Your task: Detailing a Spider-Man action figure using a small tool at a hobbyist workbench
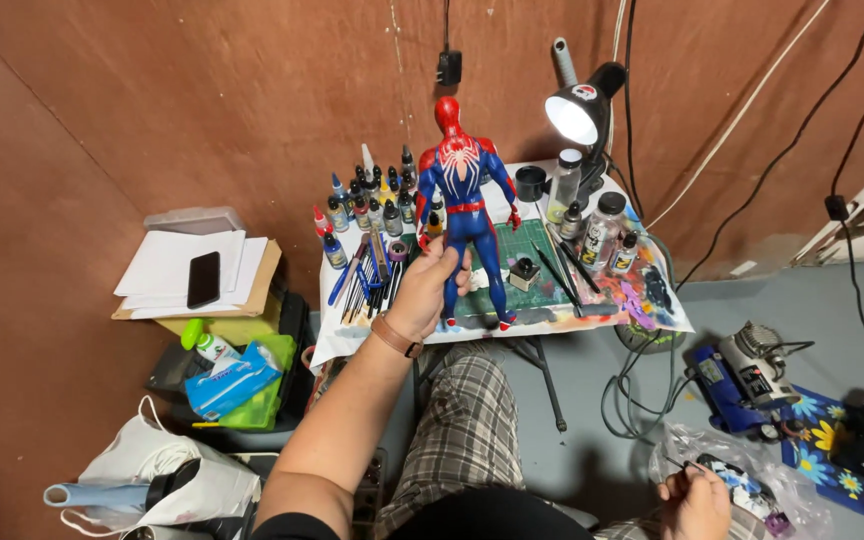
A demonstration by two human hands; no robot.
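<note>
My left hand (424,288) grips the legs of a tall red and blue action figure (459,180), holding it upright with its back toward me over a small folding table (652,312). A brown strap circles that wrist. My right hand (694,500) is low at the right, near the floor, pinching a thin dark stick at the mouth of a clear plastic bag (742,470) with small items inside. A green cutting mat (542,262) lies on the table under the figure's feet.
Several paint bottles (372,205), brushes (367,280) and jars (602,225) crowd the table. A lit desk lamp (577,110) stands behind. A phone (203,279) lies on papers on a box at left. A blue compressor (742,380) and cables sit on the floor at right.
</note>
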